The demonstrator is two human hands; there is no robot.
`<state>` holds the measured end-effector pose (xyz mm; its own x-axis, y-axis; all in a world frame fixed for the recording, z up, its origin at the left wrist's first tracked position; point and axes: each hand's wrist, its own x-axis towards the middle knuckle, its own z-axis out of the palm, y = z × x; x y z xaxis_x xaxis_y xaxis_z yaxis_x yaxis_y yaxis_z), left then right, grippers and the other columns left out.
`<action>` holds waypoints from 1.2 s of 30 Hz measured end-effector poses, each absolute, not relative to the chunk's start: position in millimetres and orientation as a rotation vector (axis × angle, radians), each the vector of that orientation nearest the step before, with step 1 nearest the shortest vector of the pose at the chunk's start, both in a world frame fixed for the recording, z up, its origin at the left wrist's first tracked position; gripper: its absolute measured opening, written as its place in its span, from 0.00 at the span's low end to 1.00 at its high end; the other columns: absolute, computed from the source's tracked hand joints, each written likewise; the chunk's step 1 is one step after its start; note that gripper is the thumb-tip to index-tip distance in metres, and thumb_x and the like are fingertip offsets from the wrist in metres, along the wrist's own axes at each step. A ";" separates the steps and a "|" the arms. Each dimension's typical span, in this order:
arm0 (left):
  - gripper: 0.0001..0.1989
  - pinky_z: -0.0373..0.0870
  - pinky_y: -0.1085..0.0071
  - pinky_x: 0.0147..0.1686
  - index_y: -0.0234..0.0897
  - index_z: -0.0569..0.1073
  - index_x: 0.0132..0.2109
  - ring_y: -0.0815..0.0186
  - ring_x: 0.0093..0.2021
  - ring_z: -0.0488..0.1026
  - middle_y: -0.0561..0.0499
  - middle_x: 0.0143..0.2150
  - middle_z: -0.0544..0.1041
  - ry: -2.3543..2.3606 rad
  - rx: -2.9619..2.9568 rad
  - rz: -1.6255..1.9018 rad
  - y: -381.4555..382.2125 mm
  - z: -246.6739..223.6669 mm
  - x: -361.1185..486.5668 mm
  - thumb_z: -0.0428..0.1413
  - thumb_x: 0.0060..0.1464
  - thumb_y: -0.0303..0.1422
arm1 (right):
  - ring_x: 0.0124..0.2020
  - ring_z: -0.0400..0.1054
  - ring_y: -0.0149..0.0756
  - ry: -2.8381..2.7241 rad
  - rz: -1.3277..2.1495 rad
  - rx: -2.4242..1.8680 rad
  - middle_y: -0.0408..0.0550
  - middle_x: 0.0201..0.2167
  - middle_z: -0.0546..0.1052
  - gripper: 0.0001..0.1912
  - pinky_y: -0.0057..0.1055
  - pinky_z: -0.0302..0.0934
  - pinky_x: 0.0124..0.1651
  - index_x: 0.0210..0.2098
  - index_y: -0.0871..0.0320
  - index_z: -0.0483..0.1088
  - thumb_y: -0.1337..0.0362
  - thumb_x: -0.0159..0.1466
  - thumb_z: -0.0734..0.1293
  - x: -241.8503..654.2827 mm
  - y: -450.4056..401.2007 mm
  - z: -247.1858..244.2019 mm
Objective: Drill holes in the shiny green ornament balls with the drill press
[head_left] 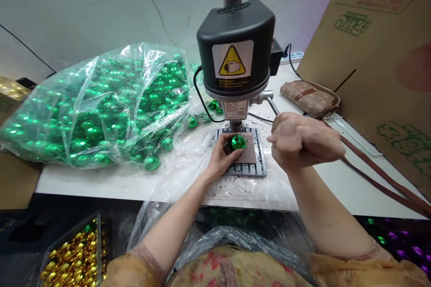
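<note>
A shiny green faceted ball [239, 142] sits under the spindle of a small black drill press [235, 49]. Thumb and fingers of my left hand [220, 156] are closed around the ball, against a pinkish square pad [249, 154] on the slotted metal base [262, 168]. My right hand [299, 141] is wrapped round the end of the press's feed lever [273, 105], to the right of the machine head. Where the drill tip meets the ball is too small to make out clearly. Dark shavings lie scattered around the base.
A big clear plastic bag [101, 103] of green balls lies to the left, with several loose ones beside it. A brown patterned pouch [310, 97] and a cardboard box [380, 54] stand at the right. Below the table, a clear bin [99, 246] holds gold balls.
</note>
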<state>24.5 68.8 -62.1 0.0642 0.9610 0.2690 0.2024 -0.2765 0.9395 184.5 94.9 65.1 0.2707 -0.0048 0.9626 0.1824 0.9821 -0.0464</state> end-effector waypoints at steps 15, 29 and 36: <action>0.21 0.67 0.64 0.32 0.39 0.71 0.41 0.59 0.33 0.71 0.49 0.31 0.74 1.188 2.650 0.653 -67.4 -49.2 -7.7 0.63 0.51 0.50 | 0.15 0.51 0.21 -1.191 0.199 -0.403 0.38 0.12 0.61 0.21 0.30 0.46 0.24 0.16 0.59 0.65 0.63 0.64 0.67 176.5 104.5 138.7; 0.21 0.68 0.53 0.55 0.36 0.73 0.55 0.49 0.55 0.71 0.36 0.55 0.75 1.917 2.420 0.690 116.9 -40.6 -91.3 0.48 0.57 0.19 | 0.18 0.55 0.17 -1.126 0.236 -0.498 0.37 0.12 0.60 0.21 0.30 0.47 0.27 0.15 0.60 0.66 0.66 0.65 0.65 173.5 100.0 137.0; 0.18 0.62 0.50 0.54 0.34 0.74 0.50 0.41 0.58 0.65 0.34 0.50 0.73 2.151 2.357 0.469 159.6 -36.8 -107.1 0.56 0.51 0.22 | 0.18 0.55 0.16 -1.135 0.194 -0.481 0.37 0.13 0.62 0.20 0.29 0.47 0.26 0.16 0.61 0.67 0.66 0.64 0.66 174.9 100.3 136.6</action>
